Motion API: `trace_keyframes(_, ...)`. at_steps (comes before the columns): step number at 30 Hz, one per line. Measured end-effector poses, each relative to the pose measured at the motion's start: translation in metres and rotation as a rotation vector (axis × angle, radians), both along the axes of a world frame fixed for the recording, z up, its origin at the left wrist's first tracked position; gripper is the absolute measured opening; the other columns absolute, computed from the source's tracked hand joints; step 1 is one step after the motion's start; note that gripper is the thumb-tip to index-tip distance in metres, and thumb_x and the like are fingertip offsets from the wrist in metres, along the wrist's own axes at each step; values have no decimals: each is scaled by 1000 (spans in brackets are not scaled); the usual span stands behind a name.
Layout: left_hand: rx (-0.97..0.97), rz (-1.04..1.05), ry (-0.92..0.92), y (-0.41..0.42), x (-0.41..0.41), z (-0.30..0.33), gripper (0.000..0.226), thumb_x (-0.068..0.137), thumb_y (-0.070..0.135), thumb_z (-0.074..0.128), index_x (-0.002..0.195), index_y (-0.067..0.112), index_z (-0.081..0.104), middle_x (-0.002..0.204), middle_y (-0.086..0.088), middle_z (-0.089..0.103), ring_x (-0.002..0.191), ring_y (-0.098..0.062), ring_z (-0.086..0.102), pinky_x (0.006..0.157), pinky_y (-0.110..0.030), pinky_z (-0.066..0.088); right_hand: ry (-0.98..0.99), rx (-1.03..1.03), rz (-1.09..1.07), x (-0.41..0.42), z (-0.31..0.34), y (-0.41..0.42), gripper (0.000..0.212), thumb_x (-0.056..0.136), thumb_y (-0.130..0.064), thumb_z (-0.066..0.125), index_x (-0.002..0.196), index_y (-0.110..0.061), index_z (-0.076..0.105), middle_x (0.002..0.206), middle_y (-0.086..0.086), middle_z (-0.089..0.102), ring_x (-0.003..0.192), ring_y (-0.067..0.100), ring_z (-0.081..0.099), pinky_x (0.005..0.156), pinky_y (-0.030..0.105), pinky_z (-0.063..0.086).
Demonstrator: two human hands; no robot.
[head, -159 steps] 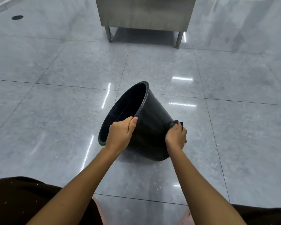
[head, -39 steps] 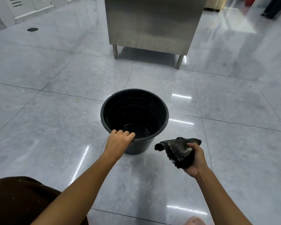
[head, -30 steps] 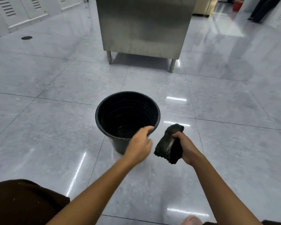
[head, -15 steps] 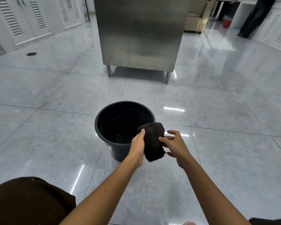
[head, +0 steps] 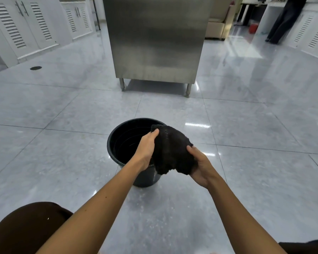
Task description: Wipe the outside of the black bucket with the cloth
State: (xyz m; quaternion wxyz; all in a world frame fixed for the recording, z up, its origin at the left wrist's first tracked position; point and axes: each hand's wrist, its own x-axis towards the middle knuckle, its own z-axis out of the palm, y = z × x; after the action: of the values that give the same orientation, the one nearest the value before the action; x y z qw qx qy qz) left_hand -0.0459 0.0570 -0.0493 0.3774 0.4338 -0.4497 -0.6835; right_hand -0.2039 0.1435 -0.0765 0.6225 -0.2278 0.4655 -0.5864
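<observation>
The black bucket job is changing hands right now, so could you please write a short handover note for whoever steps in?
Left hand: grip closed on the left edge of the cloth.
Right hand: grip closed on the cloth's lower right edge.
The cloth is spread between both hands, in the air in front of the bucket, not pressed to its wall.
The black bucket stands upright on the tiled floor, mouth up, with neither hand on it.
Done: cannot be judged from this view; the near wall shows a pale streak.
Left: regrip the cloth in one hand, steady the bucket, wipe round the outside.
</observation>
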Motion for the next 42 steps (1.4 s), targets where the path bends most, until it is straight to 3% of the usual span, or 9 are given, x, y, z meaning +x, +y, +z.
trace_keyframes(3,86,-104,99,1,0,0,42,92,41,43,113,11,64,116,-13,66,108,-27,61,94,-43,47,-41,-8,-154,-7,-7,-6,36,90,-18,61,127,-14,60,120,12,68,107,27,65,84,38,55)
trace_keyframes(8,358,-446,-20,-16,6,3,102,66,87,33,100,-2,67,100,-19,71,101,-31,63,97,-40,44,365,-59,40,-28,20,-14,29,92,-14,60,121,-18,60,111,11,71,89,18,70,71,26,58)
trace_keyframes(11,253,-618,-189,-21,-4,9,76,73,68,56,120,8,60,122,-17,63,113,-31,58,103,-45,40,444,-33,150,-39,36,-25,33,91,-21,63,124,-18,60,113,13,71,96,21,70,80,29,58)
trace_keyframes(13,105,-491,-190,-26,-15,11,51,81,46,63,118,11,60,117,-16,66,107,-31,62,102,-50,42,235,97,93,-47,29,-28,48,91,-46,58,128,-16,57,118,17,67,106,27,67,88,38,56)
trace_keyframes(16,-54,-359,-220,-30,-29,15,38,89,42,55,112,14,62,109,-14,69,99,-27,66,95,-47,49,-50,249,146,-49,3,-18,79,87,-69,40,124,-3,60,123,19,66,117,33,61,98,41,51)
trace_keyframes(23,-426,14,-571,-55,-54,-14,34,96,34,40,102,10,64,102,-6,68,95,-22,60,86,-39,48,51,154,-246,-30,-22,-59,35,90,-32,64,122,-19,59,108,5,71,101,27,66,85,44,57)
trace_keyframes(32,-258,77,-590,-75,-53,-82,30,97,34,38,116,18,53,113,-6,62,104,-25,57,93,-46,47,598,170,-316,-25,-79,-104,30,99,-16,50,127,-26,50,118,-5,54,110,17,53,91,30,45)
trace_keyframes(38,-42,7,-688,-86,-54,-118,37,97,31,39,122,5,49,121,-15,57,110,-32,53,96,-43,44,639,232,-194,-15,-107,-108,34,103,-28,37,137,-25,39,122,-5,48,109,16,48,96,35,47)
trace_keyframes(42,87,-189,-738,-91,-61,-139,46,93,38,47,106,-6,53,113,-31,59,103,-42,57,86,-44,47,617,315,-4,-15,-120,-112,34,101,-47,33,128,-28,39,116,4,60,104,22,60,86,38,54)
